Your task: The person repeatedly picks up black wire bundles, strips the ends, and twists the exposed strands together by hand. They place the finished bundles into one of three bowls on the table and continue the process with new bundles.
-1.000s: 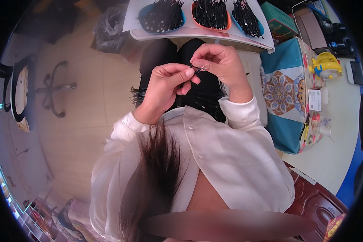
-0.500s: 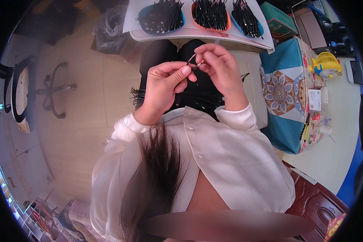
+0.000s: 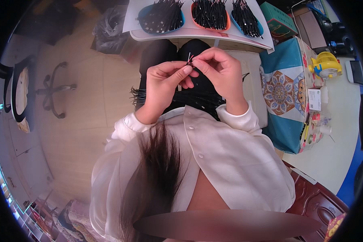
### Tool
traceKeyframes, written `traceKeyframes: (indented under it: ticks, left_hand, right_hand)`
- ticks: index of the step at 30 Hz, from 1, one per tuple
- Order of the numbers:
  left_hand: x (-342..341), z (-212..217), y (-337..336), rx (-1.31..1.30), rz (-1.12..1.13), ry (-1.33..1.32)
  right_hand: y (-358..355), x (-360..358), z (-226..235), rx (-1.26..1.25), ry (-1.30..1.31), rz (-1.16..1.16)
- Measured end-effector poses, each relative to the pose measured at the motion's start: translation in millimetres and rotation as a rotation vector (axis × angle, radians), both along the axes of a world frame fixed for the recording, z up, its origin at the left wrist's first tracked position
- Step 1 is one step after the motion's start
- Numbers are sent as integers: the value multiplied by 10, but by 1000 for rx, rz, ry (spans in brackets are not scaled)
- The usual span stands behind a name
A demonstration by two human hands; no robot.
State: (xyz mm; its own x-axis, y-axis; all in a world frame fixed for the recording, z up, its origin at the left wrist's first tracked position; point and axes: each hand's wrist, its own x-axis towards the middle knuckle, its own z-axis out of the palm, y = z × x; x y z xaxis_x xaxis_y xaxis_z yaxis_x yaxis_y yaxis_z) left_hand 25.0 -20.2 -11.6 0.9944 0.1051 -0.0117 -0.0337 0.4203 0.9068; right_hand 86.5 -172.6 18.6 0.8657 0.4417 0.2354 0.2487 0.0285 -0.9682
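Note:
My left hand pinches a thin black cable between thumb and fingertips above my lap. Fine red and pale wire ends stick up from it. My right hand meets it from the other side, its thumb and forefinger closed on the wire ends. Which strand it grips is too small to tell. Beneath my hands, a bundle of similar black cables lies across my dark-trousered lap, partly hidden by my wrists and the white shirt.
Ahead, a white table bears a blue tray, an orange tray and another blue tray, each heaped with black cables. To the right are a cloth-covered stand and yellow fan. A chair base stands left.
My right hand has come down and in, its fingers closing at the wire ends. Those ends now point upward rather than spreading sideways. My left hand has barely moved.

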Motion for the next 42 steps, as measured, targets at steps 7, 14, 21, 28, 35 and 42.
traceKeyframes:
  ticks: [7, 14, 21, 28, 35, 42]
  left_hand:
    - [2, 26, 63, -251, -125, 87]
    - [28, -2, 88, -333, -284, 90]
    - [26, 5, 115, -343, -240, 113]
    - [30, -18, 40, -304, -158, 100]
    - [23, -46, -1, 15, -64, 27]
    - [15, -19, 22, -64, -134, 78]
  right_hand:
    - [-116, 104, -147, 251, 577, 245]
    - [-129, 222, -177, 319, 754, 406]
    - [-201, 42, -98, 154, 127, 210]
    - [-203, -5, -41, 64, 274, 96]
    - [-120, -45, -119, 40, -3, -28]
    - [-126, -3, -142, 157, 135, -5]
